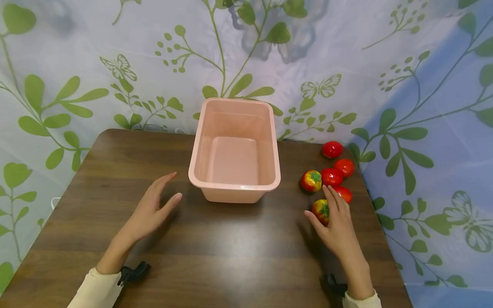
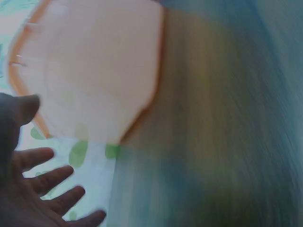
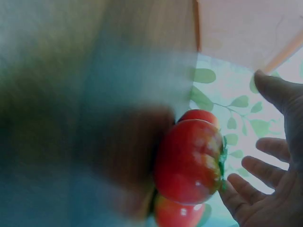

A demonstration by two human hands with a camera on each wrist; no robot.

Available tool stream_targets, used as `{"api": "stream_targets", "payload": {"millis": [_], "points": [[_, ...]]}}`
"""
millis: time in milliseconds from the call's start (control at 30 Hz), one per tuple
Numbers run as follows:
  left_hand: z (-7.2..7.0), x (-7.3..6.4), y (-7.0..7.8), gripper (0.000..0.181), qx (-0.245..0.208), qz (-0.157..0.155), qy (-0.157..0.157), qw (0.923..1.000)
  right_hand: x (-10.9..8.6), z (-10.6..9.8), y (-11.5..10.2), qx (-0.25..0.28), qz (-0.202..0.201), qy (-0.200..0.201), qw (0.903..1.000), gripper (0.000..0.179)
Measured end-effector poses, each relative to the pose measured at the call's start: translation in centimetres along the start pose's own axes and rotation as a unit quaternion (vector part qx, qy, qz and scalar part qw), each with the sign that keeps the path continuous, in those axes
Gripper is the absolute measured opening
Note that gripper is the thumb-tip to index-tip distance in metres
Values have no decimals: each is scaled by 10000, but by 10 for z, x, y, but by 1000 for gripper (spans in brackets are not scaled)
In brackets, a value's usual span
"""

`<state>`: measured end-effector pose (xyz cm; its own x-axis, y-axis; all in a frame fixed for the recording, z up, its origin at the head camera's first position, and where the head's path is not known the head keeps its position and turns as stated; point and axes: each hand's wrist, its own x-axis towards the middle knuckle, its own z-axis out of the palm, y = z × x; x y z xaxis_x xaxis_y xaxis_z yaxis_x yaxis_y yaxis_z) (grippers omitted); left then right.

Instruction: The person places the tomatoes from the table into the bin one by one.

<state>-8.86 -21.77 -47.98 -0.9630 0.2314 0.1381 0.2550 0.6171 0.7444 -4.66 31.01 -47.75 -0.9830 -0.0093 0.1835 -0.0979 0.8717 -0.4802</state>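
My right hand (image 1: pixel 339 229) hovers with spread fingers over a red-and-yellow toy tomato (image 1: pixel 319 211) with a green leafy top. In the right wrist view that tomato (image 3: pixel 187 163) sits beside the fingertips; whether they touch it I cannot tell. A second red-and-yellow tomato (image 1: pixel 311 181) lies just behind it. Several plain red tomatoes (image 1: pixel 332 177) cluster at the table's right side, one partly covered by my right fingers. My left hand (image 1: pixel 148 214) is held above the table, fingers extended and thumb apart, holding nothing. In the left wrist view, the left hand (image 2: pixel 45 189) appears with splayed fingers.
A pink plastic tub (image 1: pixel 235 194) stands at the back middle of the brown wooden table (image 1: pixel 231 265), between the hands, with nothing inside it. Leaf-patterned cloth (image 1: pixel 154 64) hangs behind the table and along its right side.
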Motion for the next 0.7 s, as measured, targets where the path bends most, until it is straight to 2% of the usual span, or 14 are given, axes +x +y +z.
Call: {"api": "stream_targets", "payload": {"millis": [33, 100, 167, 233, 300, 367, 467, 600, 700], "points": [[0, 2, 3, 65, -491, -10, 67, 9988, -1, 1, 1, 79, -10, 143, 9999, 91], [2, 9, 9, 60, -1327, -23, 254, 9908, -4, 3, 2, 176, -9, 398, 9991, 85], [5, 15, 16, 57, -2069, -32, 436, 9774, -6, 5, 3, 225, 26, 565, 9981, 81], [7, 22, 24, 56, -2731, 50, 585, 9602, -7, 8, 5, 231, 64, 647, 9976, 79], [10, 28, 31, 56, -3203, 194, 706, 9445, -8, 10, 6, 218, 109, 665, 9975, 79], [13, 34, 38, 57, -3499, 288, 745, 9334, -10, 11, 7, 204, 138, 684, 9974, 78], [18, 40, 44, 56, -3569, 353, 774, 9303, -12, 14, 8, 234, 122, 768, 9967, 77], [25, 45, 49, 52, -3456, 394, 734, 9347, -15, 17, 11, 285, 100, 894, 9955, 74], [29, 48, 51, 53, -3471, 421, 710, 9342, -18, 18, 13, 331, 227, 831, 9957, 72]]}}
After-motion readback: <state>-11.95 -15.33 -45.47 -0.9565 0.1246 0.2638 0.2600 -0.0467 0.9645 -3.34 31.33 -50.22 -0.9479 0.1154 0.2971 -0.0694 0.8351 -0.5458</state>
